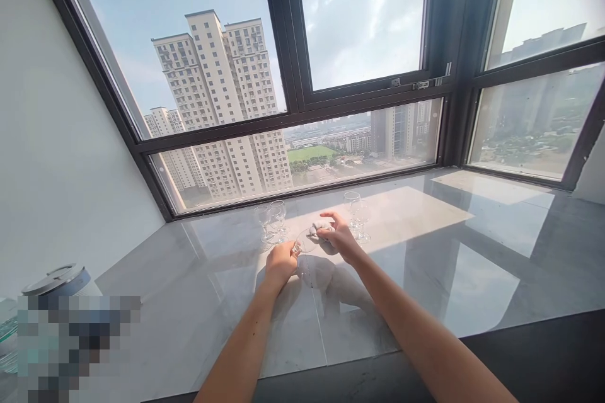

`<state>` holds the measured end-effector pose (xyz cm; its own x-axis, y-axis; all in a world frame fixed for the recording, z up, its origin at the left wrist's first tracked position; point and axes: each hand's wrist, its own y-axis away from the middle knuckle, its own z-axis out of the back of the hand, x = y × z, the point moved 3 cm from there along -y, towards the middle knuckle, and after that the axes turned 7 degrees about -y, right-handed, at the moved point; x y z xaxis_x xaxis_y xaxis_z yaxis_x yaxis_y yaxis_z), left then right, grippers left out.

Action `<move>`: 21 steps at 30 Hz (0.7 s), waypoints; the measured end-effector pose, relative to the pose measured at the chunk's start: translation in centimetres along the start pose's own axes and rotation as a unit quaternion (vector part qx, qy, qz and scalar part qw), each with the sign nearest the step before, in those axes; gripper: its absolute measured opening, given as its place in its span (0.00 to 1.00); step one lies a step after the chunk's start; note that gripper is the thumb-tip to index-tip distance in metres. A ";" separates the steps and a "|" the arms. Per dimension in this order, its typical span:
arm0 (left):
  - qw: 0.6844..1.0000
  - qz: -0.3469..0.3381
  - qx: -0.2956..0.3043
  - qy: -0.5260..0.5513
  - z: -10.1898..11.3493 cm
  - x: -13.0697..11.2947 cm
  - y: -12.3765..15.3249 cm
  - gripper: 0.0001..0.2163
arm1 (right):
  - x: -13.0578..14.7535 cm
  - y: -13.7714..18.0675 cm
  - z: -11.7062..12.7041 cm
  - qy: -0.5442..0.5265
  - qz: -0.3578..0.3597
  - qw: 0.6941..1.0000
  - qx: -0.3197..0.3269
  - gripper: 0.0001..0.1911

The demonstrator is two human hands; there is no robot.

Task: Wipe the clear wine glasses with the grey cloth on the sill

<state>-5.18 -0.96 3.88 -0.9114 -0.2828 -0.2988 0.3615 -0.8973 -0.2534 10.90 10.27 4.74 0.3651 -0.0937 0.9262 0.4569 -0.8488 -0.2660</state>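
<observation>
My left hand (280, 262) is closed around a clear wine glass (304, 242), held tilted over a glossy grey marble sill (425, 264). At the glass's mouth, my right hand (341, 239) pinches a small grey cloth (320, 228). Two clear glasses (273, 221) stand on the sill just behind my left hand. Two more clear glasses (358, 215) stand right behind my right hand.
Big windows (302, 63) with dark frames run along the back of the sill, with tower blocks outside. A white wall (57, 157) closes the left side. A round grey lid (57, 278) sits at the far left above a blurred patch. The sill's dark front edge (543, 352) runs bottom right.
</observation>
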 end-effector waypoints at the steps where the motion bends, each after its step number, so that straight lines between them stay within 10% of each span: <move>1: 1.000 0.002 0.002 0.001 0.0 0.1 0.0 0.09 | 0.1 0.0 0.0 0.002 0.000 1.000 0.000 0.29; 12: 0.984 -0.010 -0.010 0.179 -1.0 -0.1 -0.2 0.09 | 0.3 -0.3 0.4 0.073 0.110 0.983 -0.130 0.25; 16: 0.927 -0.013 0.034 0.374 -1.8 -1.3 -0.3 0.08 | 0.1 -0.4 1.0 0.113 0.114 0.969 -0.188 0.24; 21: 0.840 0.000 0.064 0.539 -1.8 -2.5 -0.2 0.13 | -1.6 -0.2 -0.8 0.137 0.084 0.984 -0.076 0.24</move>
<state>-2.62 0.60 3.00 -0.1794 0.1258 -0.9757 0.2747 -0.9459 -0.1725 9.57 10.12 3.52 0.1832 -0.3592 0.9151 0.2750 -0.8750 -0.3985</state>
